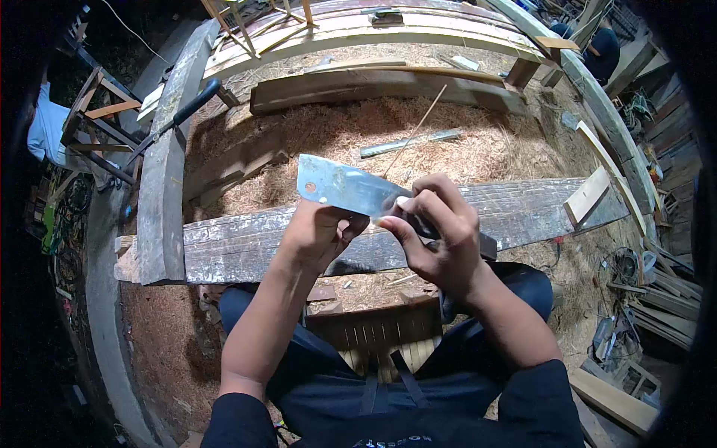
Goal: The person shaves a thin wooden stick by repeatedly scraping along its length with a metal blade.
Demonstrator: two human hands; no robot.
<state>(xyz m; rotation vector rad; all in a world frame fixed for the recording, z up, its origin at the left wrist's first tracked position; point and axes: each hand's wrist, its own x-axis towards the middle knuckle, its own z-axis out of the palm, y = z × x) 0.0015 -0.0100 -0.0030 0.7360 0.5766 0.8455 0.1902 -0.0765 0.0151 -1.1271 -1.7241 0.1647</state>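
A wide, flat metal blade (pixel 340 183) with a small round hole near its left end is held up in front of me, above the weathered plank. My right hand (pixel 448 228) grips its right end, thumb and fingers pinched on it. A dark block-like part (pixel 487 246) shows just beyond that hand; whether it joins the blade I cannot make out. My left hand (pixel 321 231) is under the left half of the blade, fingers curled and partly hidden behind it. Below both hands lies the paint-spotted plank (pixel 239 243).
A black-handled tool (pixel 196 102) rests across the left beam (pixel 160 194). A short board (pixel 588 196) lies on the plank's right end. Shavings (pixel 478 160) cover the ground around a metal-looking strip (pixel 411 142). Persons are at far left (pixel 56 134) and upper right (pixel 602 52).
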